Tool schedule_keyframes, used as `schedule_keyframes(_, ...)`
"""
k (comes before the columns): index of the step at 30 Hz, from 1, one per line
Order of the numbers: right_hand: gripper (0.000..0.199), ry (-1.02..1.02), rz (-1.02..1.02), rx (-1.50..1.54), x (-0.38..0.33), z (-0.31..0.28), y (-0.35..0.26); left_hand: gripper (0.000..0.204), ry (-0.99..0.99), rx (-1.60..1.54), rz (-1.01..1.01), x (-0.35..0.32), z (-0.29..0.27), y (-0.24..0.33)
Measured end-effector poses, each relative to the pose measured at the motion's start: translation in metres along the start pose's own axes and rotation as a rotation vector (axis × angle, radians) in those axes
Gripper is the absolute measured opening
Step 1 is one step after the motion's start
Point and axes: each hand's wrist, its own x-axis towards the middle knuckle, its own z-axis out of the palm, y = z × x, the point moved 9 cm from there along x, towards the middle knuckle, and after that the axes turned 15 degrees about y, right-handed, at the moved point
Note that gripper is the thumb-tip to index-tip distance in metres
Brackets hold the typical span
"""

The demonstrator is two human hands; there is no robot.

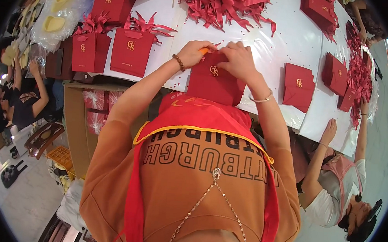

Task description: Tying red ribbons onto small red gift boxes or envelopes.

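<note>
One red gift bag (214, 83) at the near edge of the surface (270, 59) is pinched by the right hand (239, 61); one orange object (204, 51) is gripped by the left hand (193, 54). Three ribboned bag stacks (130, 56) are seen leftward.

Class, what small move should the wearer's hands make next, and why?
Perhaps squeeze the orange tool: the left hand holds it near the top edge of the nearest red bag, and the right hand touches that bag, so could steady it. The tool's tip is unclear.
</note>
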Motion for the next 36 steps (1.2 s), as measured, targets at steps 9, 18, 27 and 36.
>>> schedule_keyframes(9, 0.030, -0.043, 0.514, 0.394, -0.048, -0.009, 0.044, 0.018, 0.148, -0.223, -0.051, -0.007, -0.003, -0.010)
schedule_keyframes(18, 0.026, 0.267, 0.419, 0.369, -0.046, -0.049, 0.022, 0.021, 0.445, -0.273, 0.035, -0.006, -0.056, 0.015)
schedule_keyframes(27, 0.025, 0.126, 0.478, 0.466, -0.033, 0.004, 0.046, 0.013, 0.078, -0.246, -0.179, -0.035, 0.020, 0.014)
schedule_keyframes(36, 0.028, -0.037, 0.805, 0.772, -0.048, 0.030, 0.054, 0.009, 0.228, 0.348, 0.296, -0.033, 0.022, 0.030)
